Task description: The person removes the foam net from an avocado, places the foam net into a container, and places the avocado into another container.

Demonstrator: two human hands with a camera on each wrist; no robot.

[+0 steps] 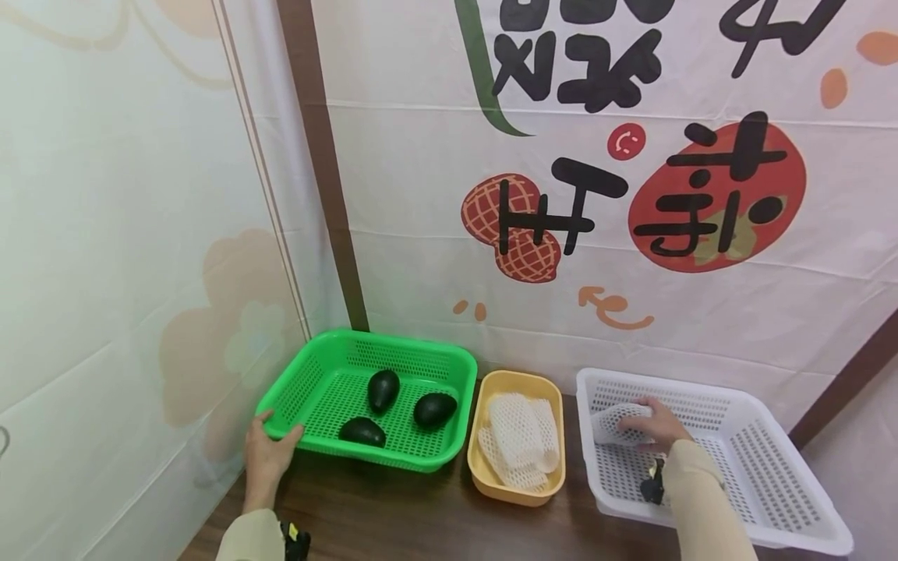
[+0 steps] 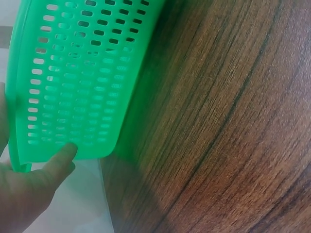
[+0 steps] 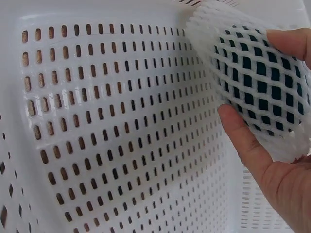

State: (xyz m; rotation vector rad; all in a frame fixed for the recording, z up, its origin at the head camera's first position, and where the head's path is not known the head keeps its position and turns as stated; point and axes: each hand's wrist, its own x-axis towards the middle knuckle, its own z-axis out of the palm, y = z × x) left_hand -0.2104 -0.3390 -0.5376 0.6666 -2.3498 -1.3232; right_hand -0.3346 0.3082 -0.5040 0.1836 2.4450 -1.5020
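In the head view my left hand grips the near left corner of a green plastic basket, and the left wrist view shows the thumb against its slotted outer wall. Three dark avocados lie in that basket: one at the back, one on the right and one by the front wall. Inside the white basket at the right, my right hand holds an avocado in a white foam net. Its dark skin shows through the mesh, with thumb and fingers on opposite sides.
Between the two baskets stands a yellow tub holding several white foam nets. All three containers stand on a dark wood table. A printed cloth hangs right behind them, and another cloth closes off the left side.
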